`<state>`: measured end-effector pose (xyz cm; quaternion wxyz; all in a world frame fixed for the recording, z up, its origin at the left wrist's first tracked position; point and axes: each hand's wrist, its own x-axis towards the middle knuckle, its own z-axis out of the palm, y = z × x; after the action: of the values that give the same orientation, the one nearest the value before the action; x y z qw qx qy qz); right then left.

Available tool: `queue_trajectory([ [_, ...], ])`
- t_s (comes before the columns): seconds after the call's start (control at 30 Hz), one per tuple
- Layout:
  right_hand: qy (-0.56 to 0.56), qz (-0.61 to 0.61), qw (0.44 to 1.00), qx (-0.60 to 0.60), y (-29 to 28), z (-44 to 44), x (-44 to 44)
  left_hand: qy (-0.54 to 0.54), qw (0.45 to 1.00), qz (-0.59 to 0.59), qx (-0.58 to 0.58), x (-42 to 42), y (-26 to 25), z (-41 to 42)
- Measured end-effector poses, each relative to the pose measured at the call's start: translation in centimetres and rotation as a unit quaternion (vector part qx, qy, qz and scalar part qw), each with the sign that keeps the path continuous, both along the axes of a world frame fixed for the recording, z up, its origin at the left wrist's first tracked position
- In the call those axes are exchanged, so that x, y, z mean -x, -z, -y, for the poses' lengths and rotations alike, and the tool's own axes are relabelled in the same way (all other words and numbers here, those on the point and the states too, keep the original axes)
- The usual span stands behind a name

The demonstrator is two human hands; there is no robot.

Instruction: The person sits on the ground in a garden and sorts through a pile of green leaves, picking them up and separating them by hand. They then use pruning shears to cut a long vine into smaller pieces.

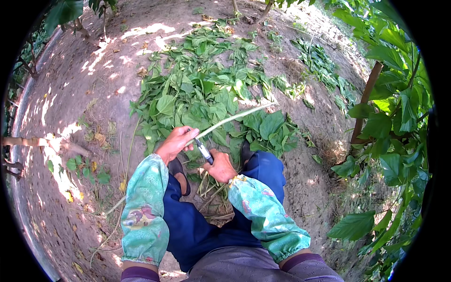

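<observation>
My left hand pinches the near end of a long, pale green, leafless stem. The stem slants up to the right over a heap of green leaves. My right hand grips a slim black-and-silver hand tool, whose exact kind I cannot make out. Its dark far end crosses the stem beside my left thumb. Between my feet lie several cut stems, partly hidden by my right hand and legs.
A leafy shrub with a thick brown stem rises on the right. More leaves lie at the upper right. A bare branch reaches in from the left above dry soil. A pale edging borders the far left.
</observation>
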<state>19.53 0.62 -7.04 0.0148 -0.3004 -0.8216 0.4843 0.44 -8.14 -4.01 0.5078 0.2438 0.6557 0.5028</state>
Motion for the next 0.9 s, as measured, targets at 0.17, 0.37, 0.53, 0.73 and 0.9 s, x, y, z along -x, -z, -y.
queue_trajectory([
  [0.17,-0.002,0.001,1.000,0.001,0.2,-0.1,0.1,-0.009,1.000,0.008,-0.024,0.2,0.9,-0.2],
  [0.37,0.007,0.007,0.999,0.032,0.7,0.3,0.6,-0.041,0.999,0.032,-0.011,0.3,1.4,-0.1],
  [0.53,0.004,-0.017,0.999,0.032,2.8,1.0,0.9,-0.043,0.999,0.011,0.016,0.7,2.5,0.3],
  [0.73,0.034,-0.032,0.996,0.079,3.1,2.0,1.2,-0.033,0.998,-0.011,0.059,1.0,2.0,0.5],
  [0.9,0.041,-0.014,0.994,0.097,2.9,1.8,1.2,-0.033,0.998,-0.009,0.058,1.0,1.9,0.4],
])
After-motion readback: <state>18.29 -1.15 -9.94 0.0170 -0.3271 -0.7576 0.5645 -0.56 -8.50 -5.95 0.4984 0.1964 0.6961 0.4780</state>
